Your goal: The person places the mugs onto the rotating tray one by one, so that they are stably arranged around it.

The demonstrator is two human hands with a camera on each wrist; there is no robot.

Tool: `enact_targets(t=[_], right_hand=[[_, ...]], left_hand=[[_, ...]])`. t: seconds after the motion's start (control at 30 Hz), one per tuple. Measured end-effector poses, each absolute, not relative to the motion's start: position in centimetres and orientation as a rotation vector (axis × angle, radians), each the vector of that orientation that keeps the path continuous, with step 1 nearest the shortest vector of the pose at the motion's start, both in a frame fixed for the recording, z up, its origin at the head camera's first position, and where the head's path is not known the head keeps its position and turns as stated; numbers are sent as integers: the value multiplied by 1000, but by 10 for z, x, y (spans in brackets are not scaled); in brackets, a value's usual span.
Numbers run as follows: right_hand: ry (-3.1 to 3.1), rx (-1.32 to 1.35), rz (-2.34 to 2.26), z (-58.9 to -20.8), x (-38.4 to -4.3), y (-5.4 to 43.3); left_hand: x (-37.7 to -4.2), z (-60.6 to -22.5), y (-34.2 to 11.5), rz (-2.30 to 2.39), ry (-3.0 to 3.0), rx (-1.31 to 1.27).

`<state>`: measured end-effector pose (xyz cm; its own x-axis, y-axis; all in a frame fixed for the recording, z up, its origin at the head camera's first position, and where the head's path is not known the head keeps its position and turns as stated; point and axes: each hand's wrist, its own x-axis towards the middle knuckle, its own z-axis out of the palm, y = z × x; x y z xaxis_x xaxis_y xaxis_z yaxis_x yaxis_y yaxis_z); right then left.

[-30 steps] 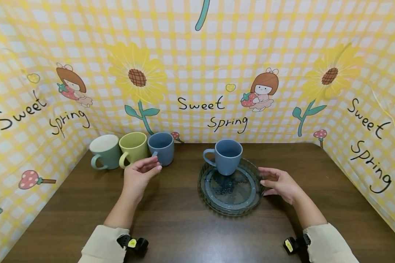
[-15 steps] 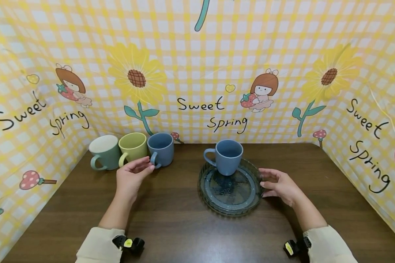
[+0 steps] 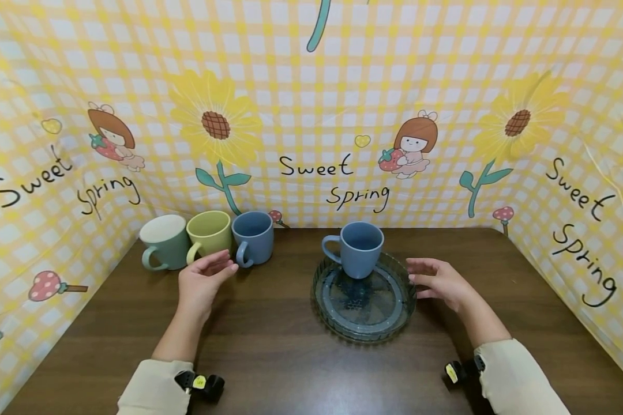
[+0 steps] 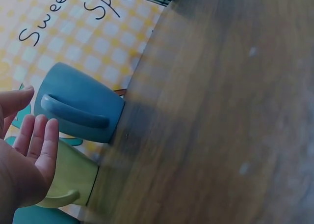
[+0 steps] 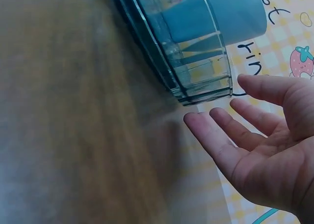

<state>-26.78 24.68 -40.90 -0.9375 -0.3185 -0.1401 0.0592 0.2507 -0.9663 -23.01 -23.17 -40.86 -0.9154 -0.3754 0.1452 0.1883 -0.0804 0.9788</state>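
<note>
A blue mug (image 3: 361, 251) stands at the back of a round, dark see-through dish (image 3: 366, 317) with a ribbed rim. My right hand (image 3: 443, 285) is just right of that rim, fingers spread; the right wrist view has a gap between its fingertips (image 5: 196, 120) and the dish wall (image 5: 203, 89). Farther left, a second blue mug (image 3: 254, 239) has its handle turned toward me. In front of it and a yellow-green mug (image 3: 209, 227) is my left hand (image 3: 202, 285), loosely bent and holding nothing. It partly hides the yellow-green mug in both views.
A green mug (image 3: 166, 245) with a pale interior ends the row at left. The brown wooden table (image 3: 291, 369) meets a checked cloth backdrop (image 3: 311, 115) behind the mugs and along both sides. Each wrist wears a small black camera (image 3: 210, 387).
My left hand has drawn back leftward from the second blue mug's handle. The right hand has come away from the dish's rim. All mugs and the dish stay in place.
</note>
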Motion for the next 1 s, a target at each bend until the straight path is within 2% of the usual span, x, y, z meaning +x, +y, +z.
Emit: enact_targets(t=[0.47,1.0], right_hand=[[2225,-261,-1628,-404,-291,245],[2169,-273,-1639,-409,-298,246]], left_hand=[[-236,-416,-234,-2079,-1997,257],[-251,-425,-227,-2189,-1990,339]])
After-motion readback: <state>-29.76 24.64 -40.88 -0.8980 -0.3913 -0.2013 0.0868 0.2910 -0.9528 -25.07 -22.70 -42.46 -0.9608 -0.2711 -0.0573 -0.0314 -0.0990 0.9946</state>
